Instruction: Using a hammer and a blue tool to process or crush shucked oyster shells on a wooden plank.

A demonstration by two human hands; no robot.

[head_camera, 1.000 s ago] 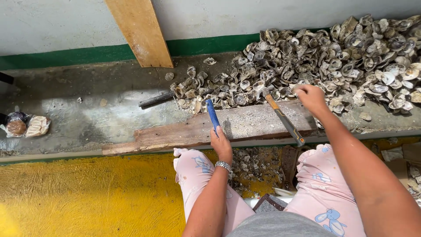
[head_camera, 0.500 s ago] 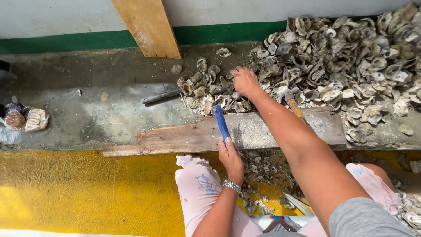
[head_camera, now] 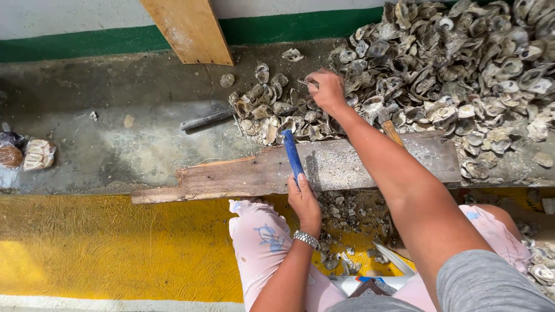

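- While the left hand [head_camera: 303, 198] sits low at the near edge of the work plank [head_camera: 243, 176], it's clenched around a blue-handled tool [head_camera: 292, 153], thumb laid along the handle, the tool slanting up across the wood toward the shells.
- Up top, the right hand [head_camera: 326, 89] is stretched out over the oyster shell pile [head_camera: 462, 69], fingers curled down onto the shells at the pile's left fringe; whether it has actually pinched one shell up, I can't tell from this angle.
- That pile is big: grey, ragged shells heaped along the concrete ledge [head_camera: 115, 144] from the middle out to the right edge, with a smaller cluster [head_camera: 272, 112] spilling left, just beyond the tip of the blue tool.
- Under the right forearm, a wooden-handled tool [head_camera: 391, 132] lies on the plank, mostly hidden by the arm; nobody's holding it.
- A dark metal bar [head_camera: 205, 119] lies on the ledge left of the small cluster, apart from both hands.
- A wristwatch [head_camera: 306, 238] with a metal band shows on the left wrist.
- Pale pink patterned trousers [head_camera: 260, 248] cover both knees, and broken shell bits [head_camera: 347, 219] litter the ground between them.
- A slanted wooden board [head_camera: 188, 29] leans against the green-striped wall [head_camera: 87, 43].
- Far left, two small plastic-wrapped bundles [head_camera: 26, 155] sit on the ledge, well apart from the work.
- Yellow-painted floor [head_camera: 87, 248] runs below the ledge.
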